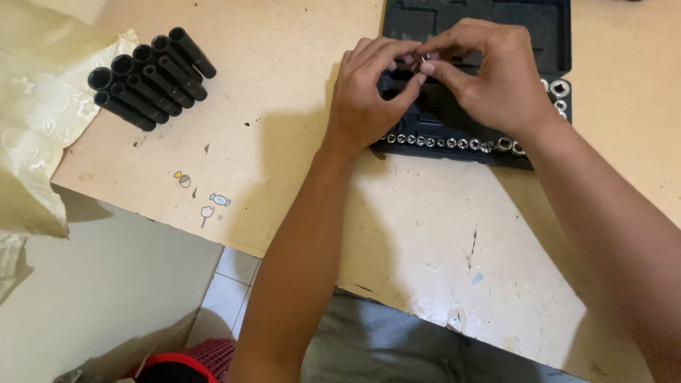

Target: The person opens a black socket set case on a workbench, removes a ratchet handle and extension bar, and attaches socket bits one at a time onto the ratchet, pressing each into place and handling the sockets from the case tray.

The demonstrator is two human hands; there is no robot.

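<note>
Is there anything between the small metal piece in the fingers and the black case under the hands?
Nothing visible. Both hands, left hand and right hand, pinch the small metal piece directly above the open black case. Only the fingers themselves surround it. The black sockets lie far off on the table's left.

Colours, tabletop and tool set

Table (284, 106): pale tan, scuffed with dark flecks and white worn patches; three small pastel stickers (202, 195). Socket case (546, 28): black. Small sockets (454, 142) in a row: shiny silver. Deep sockets (149, 74): matte black. Cloth (35, 106): cream, faint embossed floral pattern. Floor tiles (227, 294): white. Basket (213, 352): red mesh.
</note>
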